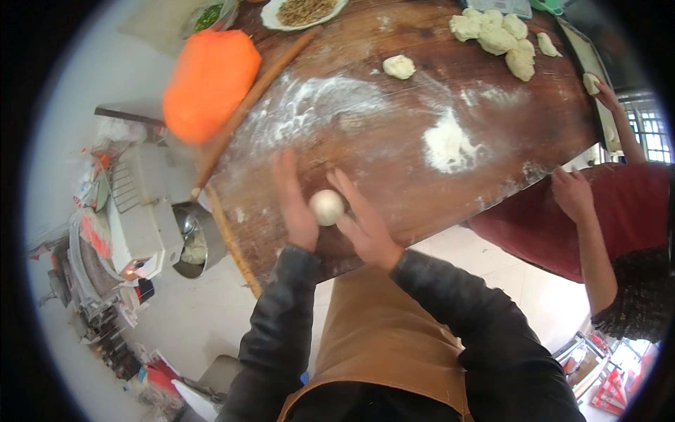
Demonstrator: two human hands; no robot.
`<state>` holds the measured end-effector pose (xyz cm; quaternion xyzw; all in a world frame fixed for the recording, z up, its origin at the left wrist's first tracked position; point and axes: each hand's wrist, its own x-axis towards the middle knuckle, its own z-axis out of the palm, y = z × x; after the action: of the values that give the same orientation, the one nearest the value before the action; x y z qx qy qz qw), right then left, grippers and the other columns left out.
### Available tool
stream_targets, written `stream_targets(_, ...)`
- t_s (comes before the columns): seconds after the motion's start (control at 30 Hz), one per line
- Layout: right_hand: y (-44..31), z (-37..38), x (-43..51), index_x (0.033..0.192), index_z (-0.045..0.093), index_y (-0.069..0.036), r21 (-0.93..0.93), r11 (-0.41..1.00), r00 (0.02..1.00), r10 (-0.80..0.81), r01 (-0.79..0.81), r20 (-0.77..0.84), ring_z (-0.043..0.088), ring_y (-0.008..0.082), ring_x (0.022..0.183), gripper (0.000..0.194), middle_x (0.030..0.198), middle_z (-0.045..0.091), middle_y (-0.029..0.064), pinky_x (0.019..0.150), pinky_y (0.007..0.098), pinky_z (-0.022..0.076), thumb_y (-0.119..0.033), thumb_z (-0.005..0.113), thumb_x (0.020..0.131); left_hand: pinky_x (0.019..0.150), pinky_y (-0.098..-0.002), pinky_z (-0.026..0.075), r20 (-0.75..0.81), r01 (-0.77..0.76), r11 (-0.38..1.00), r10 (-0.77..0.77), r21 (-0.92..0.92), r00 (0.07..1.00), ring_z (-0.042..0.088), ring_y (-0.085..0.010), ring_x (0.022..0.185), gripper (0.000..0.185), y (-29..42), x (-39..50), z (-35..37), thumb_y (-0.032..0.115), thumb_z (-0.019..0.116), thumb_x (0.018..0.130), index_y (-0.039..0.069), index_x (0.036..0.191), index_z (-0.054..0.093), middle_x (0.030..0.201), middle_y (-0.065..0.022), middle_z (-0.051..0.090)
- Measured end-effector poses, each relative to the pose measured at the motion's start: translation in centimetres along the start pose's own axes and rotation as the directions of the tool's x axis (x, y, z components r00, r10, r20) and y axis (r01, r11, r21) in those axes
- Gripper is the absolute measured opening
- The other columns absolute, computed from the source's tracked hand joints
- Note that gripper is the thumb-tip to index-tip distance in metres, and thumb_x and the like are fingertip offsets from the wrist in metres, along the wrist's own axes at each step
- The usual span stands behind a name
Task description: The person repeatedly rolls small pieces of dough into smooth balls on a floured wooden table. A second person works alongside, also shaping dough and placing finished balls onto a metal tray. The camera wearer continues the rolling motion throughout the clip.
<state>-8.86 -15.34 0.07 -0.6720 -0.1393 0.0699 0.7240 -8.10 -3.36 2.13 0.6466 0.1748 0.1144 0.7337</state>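
A smooth round dough ball [326,207] sits between my two palms near the front edge of the wooden table [390,200]. My left hand [296,203] presses along its left side, fingers stretched forward and blurred. On the other side, my right hand [366,227] touches the ball near the thumb, its fingers pointing ahead. Past my hands, dry flour is smeared on the wood, with a thicker flour pile [448,142] to the right. One loose dough lump [399,67] lies farther back.
A long wooden rolling pin [258,105] lies at left beside an orange bag [211,84]. Behind are a plate of crumbly filling [305,11] and a bowl of chopped greens [209,17]. Several dough lumps [497,39] sit back right. A co-worker's hand [606,95] holds dough over a tray [585,53].
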Motion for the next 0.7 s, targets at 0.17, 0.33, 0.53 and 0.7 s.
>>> stream_targets(0.17,0.2,-0.7,-0.3,0.161,0.028,0.002,-0.19,0.982,0.997,0.01,0.005,0.079,0.035,0.0372,0.152,0.074,0.162,0.037,0.026,0.123,0.0433,0.0286,-0.031,0.051,0.1,0.127,-0.0422,0.018,0.119,-0.121,0.989,0.11,0.083,0.987,0.023,-0.0316,0.157,0.073,-1.0,-0.1,0.3,0.048,0.03,0.111,0.0,0.163,0.017,0.168,-0.0198,0.027)
stream_targets(0.33,0.0,-1.2,-0.6,0.16,0.027,0.004,-0.01,0.994,0.993,0.107,-0.106,0.043,0.036,0.0389,0.151,0.074,0.161,0.038,0.0268,0.125,0.0435,0.0255,-0.027,0.058,0.1,0.127,-0.0419,0.019,0.018,0.025,0.999,-0.024,-0.028,1.0,0.024,-0.0312,0.156,0.071,-1.7,-0.4,0.2,0.047,0.03,0.111,0.001,0.164,0.018,0.168,-0.019,0.028)
stream_targets(0.53,-0.2,-1.5,-1.5,0.16,0.029,0.004,-0.235,0.943,0.97,-0.242,0.238,0.01,0.04,0.0395,0.148,0.073,0.158,0.043,0.027,0.122,0.042,0.0297,-0.026,0.058,0.1,0.127,-0.0415,0.02,0.093,-0.058,0.998,0.054,0.037,0.994,0.025,-0.0308,0.156,0.069,-2.4,-1.0,0.1,0.046,0.03,0.112,0.002,0.164,0.019,0.168,-0.0181,0.029)
stream_targets(0.7,0.0,-2.2,-0.9,0.16,0.03,0.004,-0.072,0.997,0.993,0.015,-0.024,-0.12,0.035,0.0385,0.151,0.071,0.163,0.036,0.0262,0.123,0.0452,0.0272,-0.029,0.054,0.101,0.127,-0.0417,0.02,0.066,-0.036,0.997,0.031,0.074,0.997,0.028,-0.0298,0.155,0.073,-3.0,-1.6,-0.1,0.05,0.033,0.111,0.001,0.163,0.019,0.167,-0.0172,0.031)
